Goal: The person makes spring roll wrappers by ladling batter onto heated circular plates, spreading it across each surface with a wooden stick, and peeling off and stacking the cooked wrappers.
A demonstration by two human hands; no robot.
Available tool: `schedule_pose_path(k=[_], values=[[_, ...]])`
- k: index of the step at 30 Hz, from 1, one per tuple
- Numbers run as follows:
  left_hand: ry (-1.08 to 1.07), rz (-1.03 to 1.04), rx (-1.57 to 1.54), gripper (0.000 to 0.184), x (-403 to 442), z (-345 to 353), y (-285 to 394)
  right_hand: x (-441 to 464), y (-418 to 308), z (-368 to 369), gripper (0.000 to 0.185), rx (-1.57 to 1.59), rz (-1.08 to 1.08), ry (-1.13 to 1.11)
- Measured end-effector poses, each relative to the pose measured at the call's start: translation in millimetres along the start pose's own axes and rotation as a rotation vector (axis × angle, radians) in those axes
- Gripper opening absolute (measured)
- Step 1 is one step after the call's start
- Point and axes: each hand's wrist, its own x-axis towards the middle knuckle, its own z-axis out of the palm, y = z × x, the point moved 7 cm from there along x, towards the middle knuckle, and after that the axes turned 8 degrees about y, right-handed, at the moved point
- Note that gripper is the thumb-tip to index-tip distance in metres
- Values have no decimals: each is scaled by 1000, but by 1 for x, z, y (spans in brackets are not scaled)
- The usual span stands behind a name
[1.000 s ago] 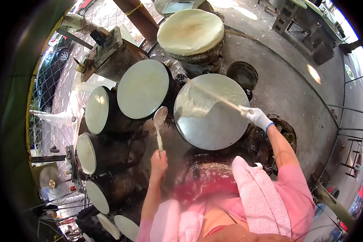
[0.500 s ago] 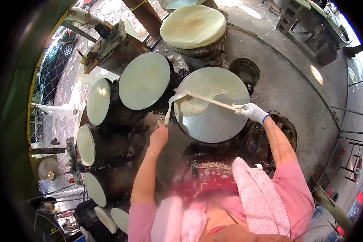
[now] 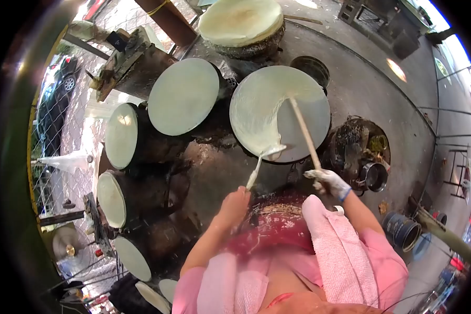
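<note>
My bare left hand [image 3: 234, 205] grips the handle of a batter-coated spatula [image 3: 269, 152]. Its head rests at the near edge of a round griddle [image 3: 303, 147]. A white glove with a blue cuff covers my right hand [image 3: 328, 184], closed round the lower end of a wooden spreader stick [image 3: 304, 128]. The stick's far end touches the griddle near its middle. Pale wet batter [image 3: 253, 110] coats the griddle's left and far parts in a curved sweep; grey metal shows on the near right.
More griddles bearing pale rounds, such as this large one [image 3: 184, 97], curve down my left. A stack of flat rounds [image 3: 240, 22] stands beyond. A dark bucket [image 3: 311, 70] sits behind the griddle; a metal pot [image 3: 374, 177] and a container [image 3: 401, 230] are right.
The stick has swung from pointing left to pointing away from me, and the batter covers more of the griddle. My left hand and spatula moved right and nearer; my right hand came nearer too.
</note>
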Motion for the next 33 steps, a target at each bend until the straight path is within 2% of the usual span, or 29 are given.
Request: schedule_pose_path(k=[1,3,5,6,7,9,10,11,13,15,17,19,20,21,23,25,27,29,30,31,33], values=[[70,35,-78,24,-2,-17,-4,6,3,40,23,11,-60,1],[307,109,-342,14,-15,-59,-10,12,-1,122,23,17,-186,-21],[392,40,-447,14,-26,-94,-23,63,16,177,26,-31,-317,85],[449,36,-500,15,-30,-102,-37,88,29,194,30,-98,-312,156],[470,29,-538,15,-32,-103,-57,111,42,202,34,-164,-306,228],[464,41,-599,15,-37,-109,-77,141,47,187,44,-616,-561,608],[440,34,-588,15,-42,-110,-87,138,48,178,41,-606,-613,763],[416,28,-577,15,-48,-110,-95,130,56,158,41,-667,-570,869],[380,13,-565,15,-60,-105,-106,98,57,127,48,-664,-500,939],[367,-3,-552,16,-68,-98,-113,74,50,99,45,-508,-459,947],[398,3,-579,16,-76,-92,-112,76,51,82,38,-83,-471,769],[421,-8,-628,17,-80,-86,-105,67,47,104,42,-199,-423,678],[426,-8,-637,17,-80,-82,-100,52,42,122,48,-510,-407,655],[430,-8,-644,17,-81,-79,-94,61,50,119,55,-830,-572,632],[435,-29,-641,16,-80,-71,-79,51,44,94,57,-1101,-584,869],[436,-68,-615,16,-79,-62,-63,27,18,61,57,-997,-521,939],[431,-93,-663,15,-77,-52,-45,31,-8,20,56,-1006,-664,992],[413,-140,-724,15,-76,-38,-29,52,-21,-11,56,-752,-619,847],[401,-173,-760,17,-77,-33,-22,14,-30,20,57,-613,-421,717],[392,-204,-796,19,-77,-28,-16,16,-20,24,53,-564,-398,635],[408,-225,-771,13,-79,-19,-3,17,-5,25,48,-1066,-657,594]])
